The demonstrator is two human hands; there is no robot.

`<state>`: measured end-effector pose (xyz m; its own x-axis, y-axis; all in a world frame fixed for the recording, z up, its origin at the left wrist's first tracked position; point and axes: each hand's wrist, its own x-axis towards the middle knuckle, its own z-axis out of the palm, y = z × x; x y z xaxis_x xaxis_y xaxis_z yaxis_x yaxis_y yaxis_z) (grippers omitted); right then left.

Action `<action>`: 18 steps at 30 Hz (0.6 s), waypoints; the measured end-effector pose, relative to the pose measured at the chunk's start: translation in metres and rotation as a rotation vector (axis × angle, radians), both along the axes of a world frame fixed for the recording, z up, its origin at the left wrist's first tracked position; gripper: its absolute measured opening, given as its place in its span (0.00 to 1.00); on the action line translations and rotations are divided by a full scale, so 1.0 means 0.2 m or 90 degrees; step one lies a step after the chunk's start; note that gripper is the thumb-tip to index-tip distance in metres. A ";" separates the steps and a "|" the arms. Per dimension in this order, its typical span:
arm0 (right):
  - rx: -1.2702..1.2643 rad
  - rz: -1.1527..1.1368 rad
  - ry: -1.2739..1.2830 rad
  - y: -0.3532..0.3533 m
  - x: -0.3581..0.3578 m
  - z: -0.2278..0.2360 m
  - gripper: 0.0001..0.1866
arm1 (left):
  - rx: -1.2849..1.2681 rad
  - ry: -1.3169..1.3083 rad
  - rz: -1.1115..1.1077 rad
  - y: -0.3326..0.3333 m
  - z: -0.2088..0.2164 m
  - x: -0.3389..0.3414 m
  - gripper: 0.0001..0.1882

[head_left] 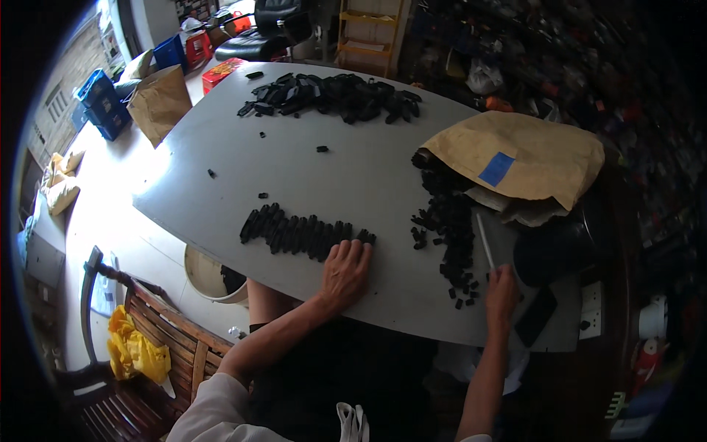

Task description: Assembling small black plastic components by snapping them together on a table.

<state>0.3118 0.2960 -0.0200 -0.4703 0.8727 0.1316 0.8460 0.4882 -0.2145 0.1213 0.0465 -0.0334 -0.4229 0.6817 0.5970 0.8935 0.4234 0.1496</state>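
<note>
Lining-up stage, I reckon: row of black pieces (294, 232) on the counter (368, 177), left hand (345, 271) at its right end, can't tell if grasping; right hand (502, 295) clutches a pale stick (484, 240). Next probably needs steady fingers.

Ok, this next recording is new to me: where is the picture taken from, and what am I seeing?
There is no machine here: a person works bare-handed, with a left hand and a right hand. The picture comes from a fisheye camera worn on the head, looking down, so straight edges bend. On the grey table lie a far heap of black pieces, a nearer row of black pieces, and small black parts by a brown paper bag. The left fingers touch the row's right end; the right holds a thin, pale rod.
</note>
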 end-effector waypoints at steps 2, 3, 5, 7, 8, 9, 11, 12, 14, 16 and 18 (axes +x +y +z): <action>0.048 0.016 -0.021 -0.01 -0.01 -0.01 0.09 | -0.023 -0.020 0.019 -0.01 0.01 0.00 0.18; 0.097 0.023 -0.044 -0.02 -0.01 0.00 0.10 | -0.017 -0.006 0.031 -0.02 0.02 0.00 0.18; 0.149 0.047 -0.032 -0.01 0.03 -0.01 0.11 | -0.032 0.008 0.044 -0.02 0.00 0.00 0.19; 0.203 0.068 -0.018 -0.04 0.03 0.01 0.11 | -0.017 0.024 0.040 -0.01 -0.01 0.00 0.17; 0.163 0.056 -0.012 -0.10 0.03 0.05 0.10 | -0.008 0.033 0.030 -0.02 -0.02 0.00 0.15; 0.123 0.043 -0.007 -0.15 0.01 0.07 0.09 | -0.033 0.023 0.027 -0.02 -0.03 -0.01 0.18; 0.104 0.064 0.043 -0.24 0.00 0.08 0.10 | -0.029 0.018 0.019 -0.03 -0.03 -0.01 0.18; 0.080 0.084 0.090 -0.29 -0.01 0.08 0.10 | -0.031 0.012 0.009 -0.04 -0.03 -0.01 0.17; 0.042 0.128 0.129 -0.39 -0.03 0.08 0.10 | -0.039 0.006 0.013 -0.06 -0.01 0.00 0.17; -0.011 0.200 0.211 -0.42 0.01 0.06 0.10 | -0.039 0.016 0.024 -0.06 0.00 0.01 0.17; -0.193 0.173 0.319 -0.49 0.02 0.05 0.10 | -0.021 0.003 -0.020 -0.05 -0.07 0.05 0.15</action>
